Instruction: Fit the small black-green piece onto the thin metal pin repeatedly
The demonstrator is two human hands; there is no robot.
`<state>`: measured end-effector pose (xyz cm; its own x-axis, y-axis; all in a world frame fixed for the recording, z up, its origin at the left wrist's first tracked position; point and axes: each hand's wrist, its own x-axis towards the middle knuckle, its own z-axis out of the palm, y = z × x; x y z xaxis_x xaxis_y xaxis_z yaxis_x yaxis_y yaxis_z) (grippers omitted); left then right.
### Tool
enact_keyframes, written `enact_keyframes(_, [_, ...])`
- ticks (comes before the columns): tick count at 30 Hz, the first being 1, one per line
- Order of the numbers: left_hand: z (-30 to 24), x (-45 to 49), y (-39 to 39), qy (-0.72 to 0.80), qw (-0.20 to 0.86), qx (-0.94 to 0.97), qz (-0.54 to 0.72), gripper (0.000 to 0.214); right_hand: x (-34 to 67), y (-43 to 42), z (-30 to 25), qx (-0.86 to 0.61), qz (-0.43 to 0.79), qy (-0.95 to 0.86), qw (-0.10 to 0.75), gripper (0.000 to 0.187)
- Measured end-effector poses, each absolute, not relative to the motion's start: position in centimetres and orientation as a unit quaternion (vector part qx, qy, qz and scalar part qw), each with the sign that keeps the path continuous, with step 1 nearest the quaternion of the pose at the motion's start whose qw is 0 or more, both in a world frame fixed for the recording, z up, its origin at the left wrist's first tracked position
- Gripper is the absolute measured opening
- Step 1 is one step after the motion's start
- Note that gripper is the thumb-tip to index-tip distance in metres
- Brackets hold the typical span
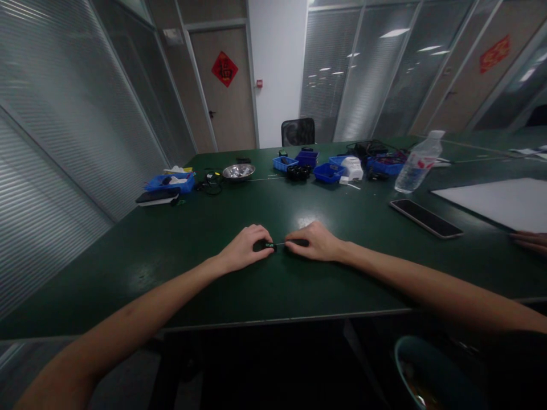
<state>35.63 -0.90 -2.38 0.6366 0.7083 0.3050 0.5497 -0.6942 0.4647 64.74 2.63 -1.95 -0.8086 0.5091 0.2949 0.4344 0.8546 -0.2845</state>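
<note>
My left hand (247,249) is closed, with thumb and fingers pinching a small black part with green marks (270,246) just above the dark green table (273,296). Most of that part is hidden by the fingers. My right hand (316,242) is wrapped round the dark handle of a small screwdriver (302,242). Its thin metal shaft points left and reaches the black part; whether the tip sits in it cannot be made out. Both wrists rest low over the near middle of the table.
A phone (426,218), a tilted plastic bottle (419,162) and a white sheet (499,202) lie to the right, with another person's hand (532,240). Farther back are a metal bowl (238,172), blue trays (328,173) and cables. Below right is a teal bin (401,356).
</note>
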Motion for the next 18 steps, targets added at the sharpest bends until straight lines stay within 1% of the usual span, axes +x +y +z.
enact_keyframes(18, [-2.60,35.56,-0.95,0.348,0.162,0.892,0.238,0.021,64.75,2.59,-1.74,-0.228,0.114,-0.950,0.180,0.044])
